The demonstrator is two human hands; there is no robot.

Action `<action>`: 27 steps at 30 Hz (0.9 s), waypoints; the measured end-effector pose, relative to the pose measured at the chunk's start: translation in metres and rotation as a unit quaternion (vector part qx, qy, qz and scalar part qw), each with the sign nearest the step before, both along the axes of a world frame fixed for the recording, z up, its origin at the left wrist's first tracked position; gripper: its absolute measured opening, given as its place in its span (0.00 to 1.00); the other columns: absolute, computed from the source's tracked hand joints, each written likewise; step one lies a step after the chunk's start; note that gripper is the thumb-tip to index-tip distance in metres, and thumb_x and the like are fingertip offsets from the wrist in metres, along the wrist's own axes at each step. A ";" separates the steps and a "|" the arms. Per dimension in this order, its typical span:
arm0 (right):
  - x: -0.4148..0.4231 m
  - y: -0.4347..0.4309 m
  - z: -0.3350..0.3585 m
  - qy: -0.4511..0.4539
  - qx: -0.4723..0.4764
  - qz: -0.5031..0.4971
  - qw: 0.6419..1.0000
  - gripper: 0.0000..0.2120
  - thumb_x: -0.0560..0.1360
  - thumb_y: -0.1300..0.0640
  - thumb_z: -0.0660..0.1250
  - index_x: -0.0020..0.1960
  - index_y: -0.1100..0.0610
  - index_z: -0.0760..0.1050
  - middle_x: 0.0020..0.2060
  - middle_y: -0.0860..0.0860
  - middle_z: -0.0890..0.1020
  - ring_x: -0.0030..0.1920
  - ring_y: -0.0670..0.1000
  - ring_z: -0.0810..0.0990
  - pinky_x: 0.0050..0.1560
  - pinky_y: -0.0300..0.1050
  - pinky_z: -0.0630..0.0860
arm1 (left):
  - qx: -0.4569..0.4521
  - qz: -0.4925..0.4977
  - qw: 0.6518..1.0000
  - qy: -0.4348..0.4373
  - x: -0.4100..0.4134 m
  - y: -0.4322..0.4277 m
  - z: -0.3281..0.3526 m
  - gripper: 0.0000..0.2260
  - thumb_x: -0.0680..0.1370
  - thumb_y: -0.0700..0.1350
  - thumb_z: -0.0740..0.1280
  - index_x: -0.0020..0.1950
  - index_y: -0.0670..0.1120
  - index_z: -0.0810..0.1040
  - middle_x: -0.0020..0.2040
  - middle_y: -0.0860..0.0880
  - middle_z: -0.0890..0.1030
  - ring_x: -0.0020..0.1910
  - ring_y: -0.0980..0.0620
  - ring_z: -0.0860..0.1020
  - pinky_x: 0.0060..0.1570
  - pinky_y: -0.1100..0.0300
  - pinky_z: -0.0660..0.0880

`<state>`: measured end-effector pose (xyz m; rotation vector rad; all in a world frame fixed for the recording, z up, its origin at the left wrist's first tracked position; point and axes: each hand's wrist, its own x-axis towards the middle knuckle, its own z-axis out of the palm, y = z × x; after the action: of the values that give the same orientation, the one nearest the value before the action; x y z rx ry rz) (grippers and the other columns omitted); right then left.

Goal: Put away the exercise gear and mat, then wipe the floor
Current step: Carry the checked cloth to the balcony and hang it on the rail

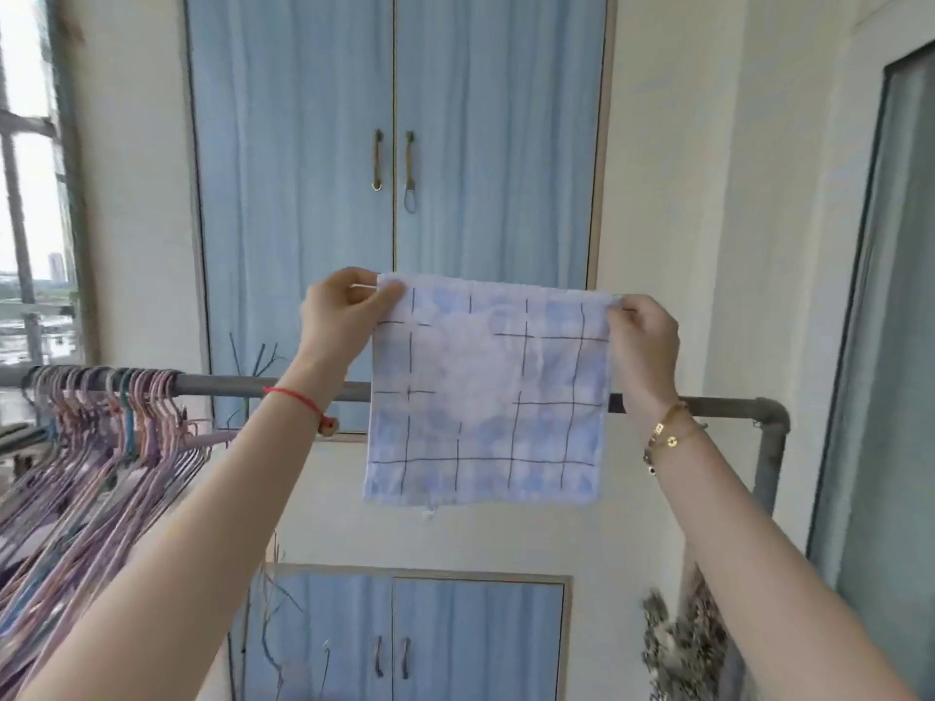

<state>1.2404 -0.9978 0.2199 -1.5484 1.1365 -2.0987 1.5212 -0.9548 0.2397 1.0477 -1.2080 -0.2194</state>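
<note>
upper cabinet (394, 144): big blue double doors, shut, two handles in the middle, takes up most of the back wall

lower cabinet (405, 634): same blue doors, smaller, down below, also shut

rail (227, 386): grey metal bar running straight across, elbow joint at the right end where it turns down into a post

hangers (96, 437): whole bunch of pink/purple ones, plus a teal one, crammed together at the left end of the rail

cloth (485, 397): the task's thing, a pale blue and white checked rag with thin dark grid lines. Held up flat and spread in front of the rail, hanging straight down from its top two corners. Can't tell if it touches the bar.

left hand (344, 311): pinching the cloth's top left corner between thumb and fingers, red string bracelet on that wrist

right hand (645, 336): same deal on the top right corner, pinched tight, gold bracelets on the wrist

dried plant (678, 645): scraggly greyish stuff at the bottom right, pretty blurry
</note>
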 end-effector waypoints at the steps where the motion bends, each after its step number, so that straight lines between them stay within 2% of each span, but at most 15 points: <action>1: 0.000 -0.012 0.007 0.009 -0.003 -0.005 1.000 0.08 0.77 0.63 0.59 0.40 0.56 0.72 0.30 0.44 0.72 0.31 0.43 0.69 0.33 0.33 0.66 | 0.003 -0.003 1.000 0.006 -0.001 -0.014 0.004 0.06 0.75 0.50 0.74 0.42 0.50 0.80 0.32 0.57 0.81 0.33 0.56 0.75 0.40 0.60 0.73; 3: 0.000 -0.037 0.015 0.028 -0.006 -0.014 1.000 0.07 0.77 0.64 0.59 0.42 0.57 0.73 0.31 0.45 0.72 0.31 0.43 0.69 0.28 0.27 0.65 | 0.008 -0.005 1.000 0.013 0.000 -0.042 0.009 0.06 0.75 0.49 0.74 0.42 0.50 0.80 0.35 0.54 0.82 0.35 0.55 0.76 0.43 0.58 0.75; 5: 0.001 -0.061 0.017 0.046 -0.003 -0.023 0.999 0.07 0.77 0.65 0.58 0.44 0.59 0.73 0.32 0.46 0.72 0.32 0.44 0.69 0.26 0.26 0.64 | 0.016 -0.003 1.000 0.019 0.001 -0.064 0.009 0.05 0.75 0.49 0.74 0.44 0.50 0.80 0.36 0.53 0.83 0.37 0.54 0.77 0.45 0.55 0.77; 8: 0.002 -0.092 0.011 0.086 0.020 -0.036 0.995 0.07 0.76 0.65 0.59 0.49 0.59 0.75 0.36 0.49 0.77 0.36 0.47 0.73 0.30 0.28 0.66 | 0.045 0.005 0.999 0.009 0.006 -0.089 0.003 0.08 0.75 0.48 0.74 0.51 0.47 0.82 0.40 0.50 0.85 0.40 0.51 0.80 0.48 0.55 0.80; 9: 0.002 -0.098 0.007 0.101 0.034 -0.040 0.994 0.09 0.76 0.64 0.59 0.52 0.59 0.76 0.39 0.50 0.78 0.38 0.49 0.75 0.33 0.32 0.68 | 0.061 0.009 0.998 -0.002 0.008 -0.094 0.000 0.10 0.75 0.48 0.75 0.54 0.47 0.82 0.41 0.49 0.85 0.41 0.50 0.82 0.50 0.54 0.81; 11: 0.001 -0.109 -0.003 0.139 0.063 -0.043 0.987 0.10 0.76 0.63 0.59 0.56 0.59 0.75 0.42 0.53 0.80 0.38 0.51 0.77 0.34 0.38 0.69 | 0.098 0.014 0.994 -0.038 0.013 -0.099 -0.005 0.13 0.75 0.48 0.75 0.58 0.47 0.81 0.43 0.47 0.86 0.43 0.47 0.84 0.52 0.52 0.82; 14: -0.004 -0.118 -0.019 0.213 0.112 -0.049 0.969 0.13 0.75 0.62 0.61 0.59 0.56 0.74 0.42 0.54 0.81 0.37 0.53 0.79 0.37 0.44 0.75 | 0.159 0.029 0.981 -0.111 0.020 -0.101 -0.013 0.17 0.75 0.48 0.75 0.62 0.48 0.79 0.43 0.46 0.86 0.39 0.50 0.82 0.42 0.60 0.79; 17: -0.010 -0.120 -0.030 0.272 0.159 -0.061 0.947 0.15 0.75 0.61 0.65 0.61 0.56 0.74 0.44 0.53 0.82 0.41 0.51 0.79 0.39 0.42 0.72 | 0.189 0.068 0.958 -0.203 0.026 -0.100 -0.024 0.19 0.75 0.47 0.75 0.64 0.49 0.76 0.43 0.46 0.87 0.38 0.54 0.79 0.37 0.65 0.71; 19: -0.011 -0.116 -0.036 0.298 0.189 -0.062 0.934 0.15 0.75 0.60 0.66 0.61 0.55 0.74 0.43 0.52 0.81 0.40 0.48 0.78 0.36 0.39 0.71 | 0.206 0.071 0.948 -0.232 0.029 -0.101 -0.030 0.21 0.74 0.45 0.75 0.66 0.49 0.75 0.42 0.49 0.87 0.40 0.56 0.79 0.38 0.66 0.71; 21: -0.012 -0.113 -0.039 0.313 0.200 -0.083 0.925 0.14 0.76 0.59 0.65 0.61 0.55 0.75 0.42 0.49 0.82 0.41 0.49 0.79 0.37 0.41 0.72 | 0.230 0.064 0.938 -0.253 0.031 -0.100 -0.035 0.23 0.73 0.45 0.76 0.67 0.49 0.76 0.42 0.53 0.85 0.44 0.54 0.80 0.42 0.62 0.71; 23: -0.010 -0.104 -0.040 0.295 0.168 -0.098 0.935 0.11 0.77 0.59 0.64 0.58 0.55 0.78 0.41 0.47 0.81 0.42 0.49 0.79 0.40 0.41 0.73 | 0.239 0.068 0.929 -0.273 0.033 -0.100 -0.040 0.23 0.73 0.45 0.76 0.67 0.48 0.77 0.43 0.56 0.83 0.48 0.52 0.79 0.47 0.61 0.71; 24: -0.009 -0.096 -0.042 0.265 0.132 -0.097 0.950 0.09 0.77 0.60 0.64 0.55 0.56 0.79 0.41 0.47 0.81 0.42 0.47 0.79 0.40 0.37 0.73 | 0.231 0.073 0.931 -0.272 0.033 -0.101 -0.042 0.22 0.74 0.45 0.76 0.66 0.48 0.77 0.44 0.56 0.82 0.48 0.52 0.79 0.49 0.61 0.71; 26: -0.003 -0.072 -0.048 0.172 0.036 -0.099 0.979 0.06 0.79 0.60 0.64 0.49 0.56 0.79 0.40 0.45 0.82 0.42 0.43 0.80 0.40 0.27 0.72 | 0.175 0.093 0.946 -0.255 0.032 -0.097 -0.045 0.17 0.75 0.44 0.74 0.63 0.48 0.79 0.49 0.53 0.81 0.45 0.53 0.80 0.47 0.61 0.72; 27: 0.000 -0.058 -0.055 0.125 -0.017 -0.109 0.986 0.05 0.79 0.61 0.63 0.47 0.57 0.78 0.40 0.44 0.82 0.42 0.43 0.80 0.41 0.26 0.71 | 0.121 0.108 0.959 -0.234 0.029 -0.091 -0.047 0.13 0.76 0.44 0.73 0.60 0.49 0.80 0.49 0.53 0.82 0.42 0.55 0.79 0.44 0.62 0.73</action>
<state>1.2408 -1.0561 0.1650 -1.8179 1.4220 -2.1094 1.5503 -1.0461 0.1925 1.4924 -1.5000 0.0604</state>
